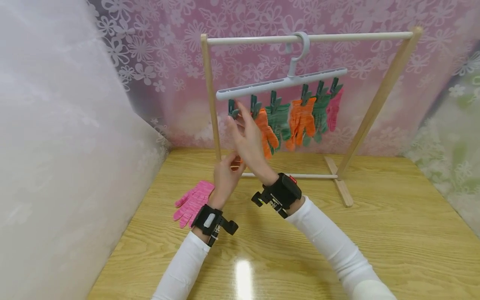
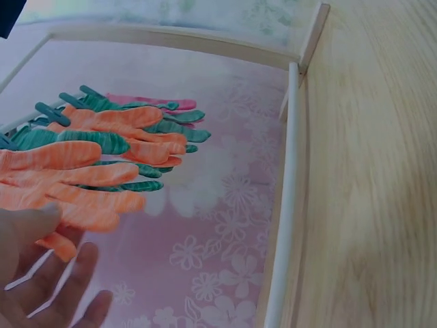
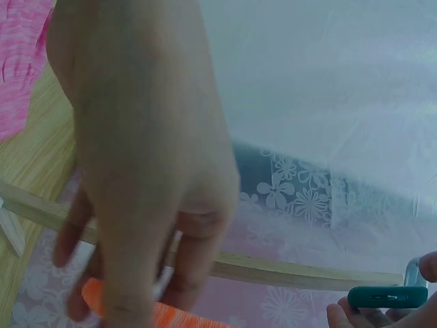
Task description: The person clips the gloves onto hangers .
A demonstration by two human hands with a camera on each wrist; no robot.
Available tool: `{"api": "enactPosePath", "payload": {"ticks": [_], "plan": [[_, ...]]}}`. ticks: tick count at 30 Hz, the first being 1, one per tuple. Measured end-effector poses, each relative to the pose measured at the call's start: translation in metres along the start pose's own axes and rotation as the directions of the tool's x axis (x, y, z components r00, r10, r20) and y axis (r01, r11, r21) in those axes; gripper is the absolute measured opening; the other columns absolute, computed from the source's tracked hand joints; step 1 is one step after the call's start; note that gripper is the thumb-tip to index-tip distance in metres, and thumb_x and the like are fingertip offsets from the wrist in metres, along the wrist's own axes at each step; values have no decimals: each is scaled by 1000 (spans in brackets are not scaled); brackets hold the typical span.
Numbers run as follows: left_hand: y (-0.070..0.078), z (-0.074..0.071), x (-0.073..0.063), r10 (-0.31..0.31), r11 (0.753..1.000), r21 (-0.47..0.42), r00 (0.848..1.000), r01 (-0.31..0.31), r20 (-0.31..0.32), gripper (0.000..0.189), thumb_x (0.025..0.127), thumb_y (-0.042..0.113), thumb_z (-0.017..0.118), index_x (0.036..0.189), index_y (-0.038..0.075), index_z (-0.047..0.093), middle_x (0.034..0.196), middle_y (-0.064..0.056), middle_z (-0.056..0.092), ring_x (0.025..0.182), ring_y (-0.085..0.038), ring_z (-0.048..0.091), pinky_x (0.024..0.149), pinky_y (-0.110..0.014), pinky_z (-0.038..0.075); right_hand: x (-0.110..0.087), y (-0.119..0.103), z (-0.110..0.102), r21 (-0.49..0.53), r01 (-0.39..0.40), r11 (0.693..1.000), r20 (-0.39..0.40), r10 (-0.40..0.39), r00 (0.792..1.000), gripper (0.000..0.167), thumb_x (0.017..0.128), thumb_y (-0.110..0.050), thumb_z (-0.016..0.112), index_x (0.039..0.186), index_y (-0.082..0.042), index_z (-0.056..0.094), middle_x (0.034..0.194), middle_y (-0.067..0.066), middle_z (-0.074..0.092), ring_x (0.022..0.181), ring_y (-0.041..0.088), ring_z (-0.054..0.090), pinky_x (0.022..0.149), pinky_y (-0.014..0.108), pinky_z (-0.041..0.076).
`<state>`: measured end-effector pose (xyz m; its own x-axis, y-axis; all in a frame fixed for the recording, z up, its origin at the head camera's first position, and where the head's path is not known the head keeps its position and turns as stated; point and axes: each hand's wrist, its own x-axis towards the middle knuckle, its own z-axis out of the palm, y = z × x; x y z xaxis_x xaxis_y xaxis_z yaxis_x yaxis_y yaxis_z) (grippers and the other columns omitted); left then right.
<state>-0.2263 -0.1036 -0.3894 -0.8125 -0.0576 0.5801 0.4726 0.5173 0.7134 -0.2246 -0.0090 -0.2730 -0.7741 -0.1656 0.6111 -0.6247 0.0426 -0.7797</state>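
Note:
My right hand (image 1: 249, 141) is raised to the left end of the grey hanger (image 1: 258, 86), thumb and index finger pinching the leftmost dark green clip (image 1: 231, 109). That clip (image 3: 388, 296) also shows between its fingers in the right wrist view. Lower down, my left hand (image 1: 226, 175) pinches the hanging end of an orange glove (image 2: 61, 184) between thumb and fingers. The right hand hides much of this glove in the head view. More orange gloves (image 1: 303, 121), green gloves (image 1: 278, 121) and a pink glove (image 1: 333, 110) hang from the other clips.
A wooden rack with a white top bar (image 1: 255, 40) carries the hanger by its hook; its foot (image 1: 339, 183) stands on the wooden table (image 1: 300, 246). One pink glove (image 1: 193, 204) lies flat beside my left wrist. Floral curtains (image 1: 172, 62) close in the back.

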Motion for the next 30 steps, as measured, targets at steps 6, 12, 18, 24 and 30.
{"api": "enactPosePath", "payload": {"ticks": [6, 12, 18, 24, 30], "plan": [[-13, -15, -12, -97, 995, 21, 981, 95, 169, 31, 97, 22, 72, 121, 3, 69, 109, -13, 74, 96, -28, 73, 82, -39, 62, 4, 0, -5, 1, 26, 1000, -4, -26, 1000, 47, 110, -14, 47, 155, -2, 39, 150, 16, 49, 125, 29, 57, 111, 39, 45], [-32, -55, -19, -100, 971, 236, 969, 45, 225, 24, 103, 17, 61, 120, 2, 70, 114, -15, 72, 103, -31, 70, 82, -47, 59, 9, -1, -11, -7, 74, 997, 0, -74, 997, 43, 109, -11, 47, 150, 1, 45, 144, 19, 54, 123, 30, 59, 107, 41, 49], [-54, -90, -29, -141, 882, 468, 917, -55, 374, 20, 101, 5, 61, 116, -4, 71, 113, -23, 71, 102, -37, 69, 83, -51, 58, 10, -4, -14, 3, 73, 997, 5, -73, 997, 41, 108, -11, 49, 147, 1, 48, 142, 20, 57, 126, 29, 60, 105, 38, 51], [-77, -98, -44, -159, 844, 507, 824, -173, 544, 21, 98, 4, 65, 115, -5, 72, 98, -19, 73, 89, -33, 70, 81, -48, 58, 13, -4, -15, 36, 72, 997, 2, -72, 997, 40, 107, -9, 51, 145, 2, 51, 135, 20, 60, 120, 29, 63, 101, 37, 53], [-89, -96, -54, -228, 823, 539, 765, -179, 603, 37, 94, 6, 72, 130, -1, 67, 126, -21, 68, 115, -39, 65, 97, -53, 53, 12, -6, -15, 32, 52, 998, 8, -52, 999, 40, 106, -9, 52, 145, 1, 51, 132, 20, 62, 111, 30, 65, 99, 37, 54]]}}
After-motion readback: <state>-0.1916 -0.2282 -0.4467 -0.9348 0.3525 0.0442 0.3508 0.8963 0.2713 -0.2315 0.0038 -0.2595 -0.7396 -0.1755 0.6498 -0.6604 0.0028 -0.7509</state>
